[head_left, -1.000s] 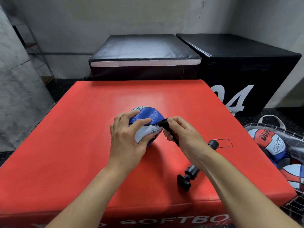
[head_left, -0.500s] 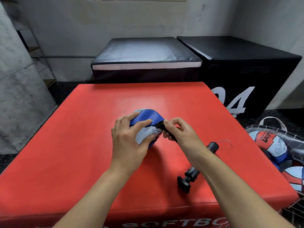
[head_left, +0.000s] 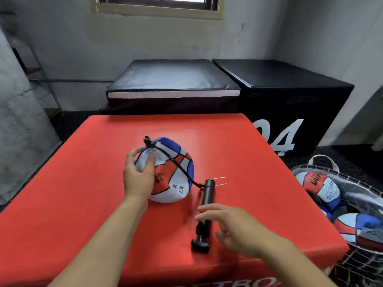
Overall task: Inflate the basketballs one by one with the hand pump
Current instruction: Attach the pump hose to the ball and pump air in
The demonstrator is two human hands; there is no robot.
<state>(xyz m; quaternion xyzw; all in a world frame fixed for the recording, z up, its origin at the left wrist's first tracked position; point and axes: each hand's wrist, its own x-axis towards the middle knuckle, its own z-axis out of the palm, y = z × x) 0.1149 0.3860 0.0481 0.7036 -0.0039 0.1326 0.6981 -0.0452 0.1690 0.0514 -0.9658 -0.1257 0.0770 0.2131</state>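
Note:
A partly deflated basketball [head_left: 172, 177] in blue, white and red lies on the red soft box [head_left: 83, 193]. My left hand [head_left: 137, 175] grips its left side, thumb and fingers curled on the skin. A thin black hose [head_left: 176, 162] runs from a fitting at the ball's top left down over the ball to the black hand pump [head_left: 205, 208], which lies on the box with its T-handle toward me. My right hand [head_left: 232, 226] hovers just right of the pump's shaft, fingers spread and holding nothing.
A clear mesh bag [head_left: 339, 206] with several more limp balls sits at the right, beside the box. Two black padded boxes [head_left: 228, 90] stand behind, one marked 04. A grey wall lies to the left. A thin wire clip [head_left: 219, 181] lies by the pump's top end.
My right hand let go of the hose fitting at the ball and came down beside the pump. The ball has been turned and now shows more of its panels. The camera tilted up.

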